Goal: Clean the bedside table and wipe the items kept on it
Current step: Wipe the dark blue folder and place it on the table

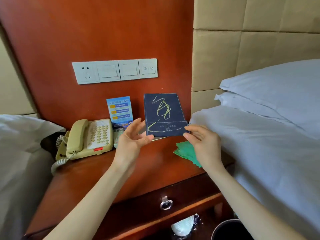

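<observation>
Navy folder (164, 115) | gripped by both hands | above wooden bedside table (97, 172)

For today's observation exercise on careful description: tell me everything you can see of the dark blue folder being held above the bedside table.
The dark blue folder is flat and rectangular with a cloth-like cover, a yellow scribbled design, and a lower band with small print too blurred to read. It is held nearly upright, front facing the camera, above the back of the bedside table. The left hand holds its lower left corner and the right hand pinches its lower right corner.
</observation>
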